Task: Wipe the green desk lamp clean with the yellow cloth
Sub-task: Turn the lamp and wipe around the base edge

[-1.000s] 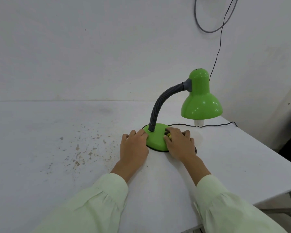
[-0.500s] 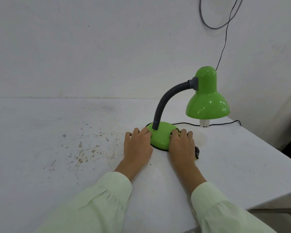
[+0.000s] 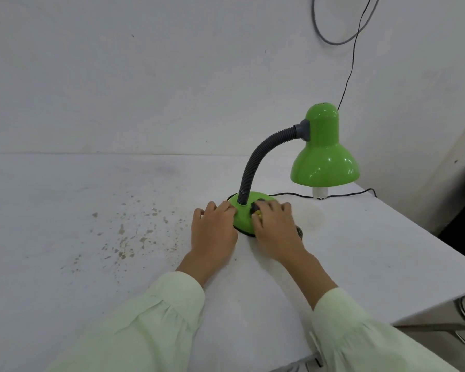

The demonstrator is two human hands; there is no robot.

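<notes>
We are looking from a single head-worn camera, facing forward and down over the white table [image 3: 65,264]. It is sitting close, with the green lamp [image 3: 324,157] at one o'clock.

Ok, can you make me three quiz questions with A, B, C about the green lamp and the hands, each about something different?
1. Where is the left hand?
A. On the lamp shade
B. At the left edge of the lamp base
C. On the wall cable

2. What colour is the lamp's bendy neck?
A. Grey
B. Red
C. Yellow

3. How does the lamp shade sit?
A. Lying on the table
B. Pointing up at the ceiling
C. Opening downward, above the table

Answers:
1 B, its fingertips meet the green lamp base on the left side.
2 A, the ribbed neck is grey between base and shade.
3 C, the white bulb pokes out below it, over the table.
</notes>
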